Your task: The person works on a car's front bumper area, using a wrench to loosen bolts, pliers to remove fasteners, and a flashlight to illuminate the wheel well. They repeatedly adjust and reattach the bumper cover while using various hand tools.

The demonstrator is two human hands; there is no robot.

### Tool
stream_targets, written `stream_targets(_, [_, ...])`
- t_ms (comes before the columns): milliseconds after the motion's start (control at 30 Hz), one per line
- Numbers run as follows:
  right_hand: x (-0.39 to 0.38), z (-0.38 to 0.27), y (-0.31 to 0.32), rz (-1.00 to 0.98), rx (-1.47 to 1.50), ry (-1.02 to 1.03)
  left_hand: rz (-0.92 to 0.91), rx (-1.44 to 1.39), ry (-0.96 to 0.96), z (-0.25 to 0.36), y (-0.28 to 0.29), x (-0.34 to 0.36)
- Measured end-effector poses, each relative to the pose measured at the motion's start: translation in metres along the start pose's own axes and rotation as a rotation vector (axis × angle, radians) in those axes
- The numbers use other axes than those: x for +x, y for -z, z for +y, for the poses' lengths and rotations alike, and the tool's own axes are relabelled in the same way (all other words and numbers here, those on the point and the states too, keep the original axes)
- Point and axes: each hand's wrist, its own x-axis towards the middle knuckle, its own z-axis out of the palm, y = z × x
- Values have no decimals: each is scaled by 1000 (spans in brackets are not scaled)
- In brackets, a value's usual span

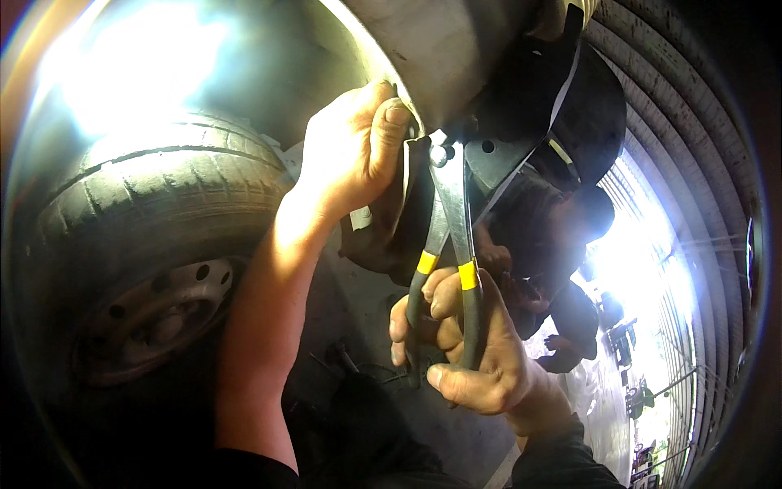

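Note:
My right hand (481,350) is wrapped around the dark handles of a pair of pliers (461,216), which have yellow bands below the metal jaws. The pliers stand nearly upright, jaws up, and meet the lower end of a light-coloured wheel arch edge (361,37). What the jaws bite on is too small to make out. Just left of the jaws, my left hand (350,143) is closed on that edge, thumb pressed against it and the other fingers curled, partly out of sight. A dark liner piece (403,216) hangs below the thumb.
A large tyre (155,196) on a steel rim (163,318) stands to the left, beneath a glaring light (138,65). Beyond the pliers are a dark panel with a hole (509,159) and a crouching person (542,228). A corrugated wall (692,122) curves along the right.

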Motion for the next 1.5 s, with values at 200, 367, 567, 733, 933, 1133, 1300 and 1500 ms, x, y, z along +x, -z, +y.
stream_targets(200, [-1, 0, -4, 114, 93, -69, 29, 22, -7, -2, 1, 0])
stream_targets(367, [0, 5, 0, 89, -12, -84, 25, -24, -7, -3, 1, -1])
stream_targets(567, [-3, 14, -9, 130, -14, -61, 1, -53, 43, 1, 0, -5])
stream_targets(733, [0, 20, -9, 152, -88, -23, 18, -101, 32, 1, -3, -5])
stream_targets(933, [-3, 29, -9, 169, -102, 9, 49, -97, 47, 1, -8, -11])
stream_targets(1133, [-11, 33, -8, 250, -151, 0, 70, -96, 35, 5, -19, -20])
stream_targets(1300, [-5, 28, 9, 95, -50, 38, 75, -78, 34, -1, -26, -17])
stream_targets(1500, [-15, 27, 19, 134, -45, -17, 48, -78, 35, -2, -29, -17])
